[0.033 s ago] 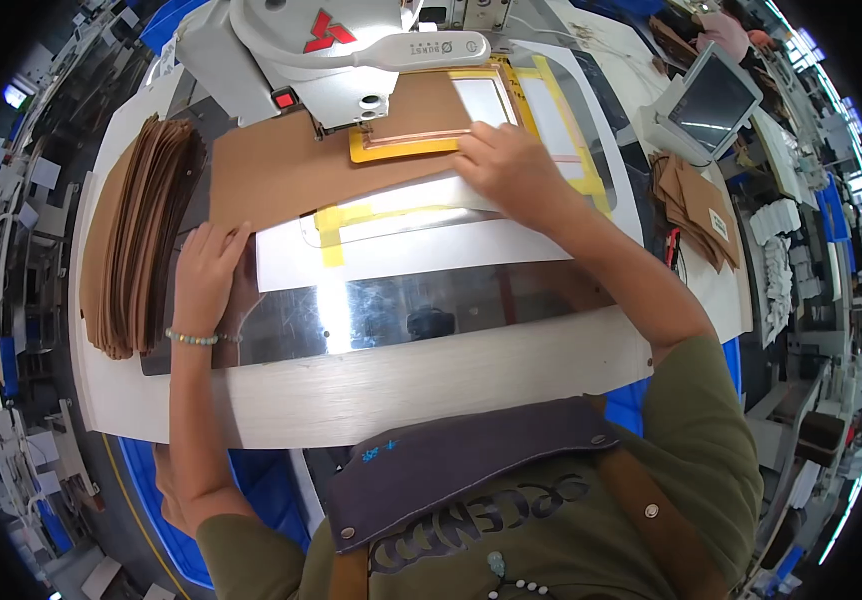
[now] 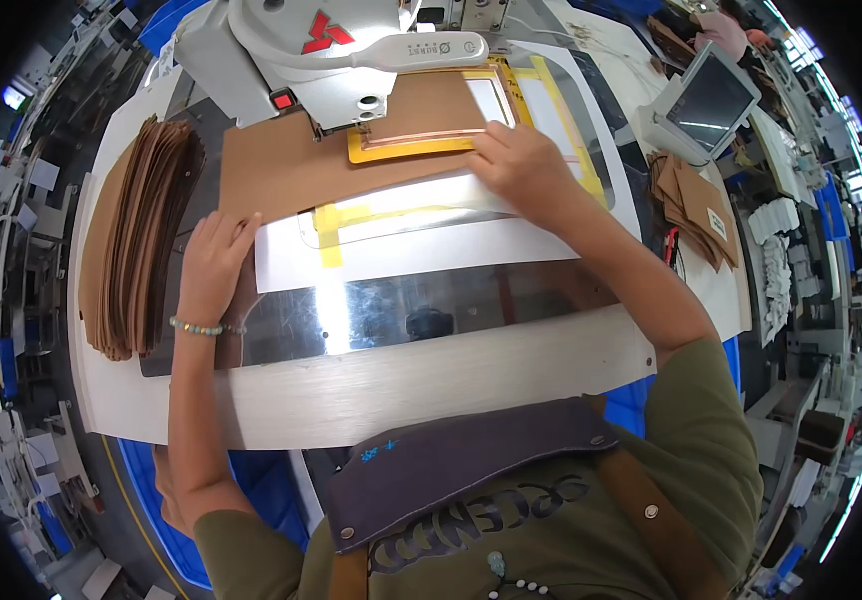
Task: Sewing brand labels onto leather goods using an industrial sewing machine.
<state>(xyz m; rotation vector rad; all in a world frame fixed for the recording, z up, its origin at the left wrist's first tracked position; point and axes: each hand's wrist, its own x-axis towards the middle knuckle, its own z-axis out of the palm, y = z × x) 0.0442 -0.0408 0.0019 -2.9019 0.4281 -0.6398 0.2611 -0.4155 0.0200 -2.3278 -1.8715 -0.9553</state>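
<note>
A flat brown panel [image 2: 271, 175], like leather or card, lies under the white sewing machine head [image 2: 316, 60]. Its right part runs beneath a yellow-edged clamp frame [image 2: 376, 154], and more of it shows through the frame's opening. My left hand [image 2: 213, 262] grips the panel's near left corner, thumb along the near edge. With closed fingers, my right hand [image 2: 523, 172] holds the panel's right end beside the frame's near right part; its fingertips are partly hidden. Under the panel is a white sheet [image 2: 286, 262] with yellow tape strips [image 2: 329, 240].
A thick stack of brown panels [image 2: 136, 240] stands at the left. On the right are more brown pieces [image 2: 696, 205] and a tilted screen [image 2: 706, 100]. A shiny metal plate [image 2: 371, 320] and a pale table edge [image 2: 431, 385] lie nearest me.
The brown panel has slid slightly to the right under the clamp frame. Both my hands have shifted right with it; the left one is also a little farther from me.
</note>
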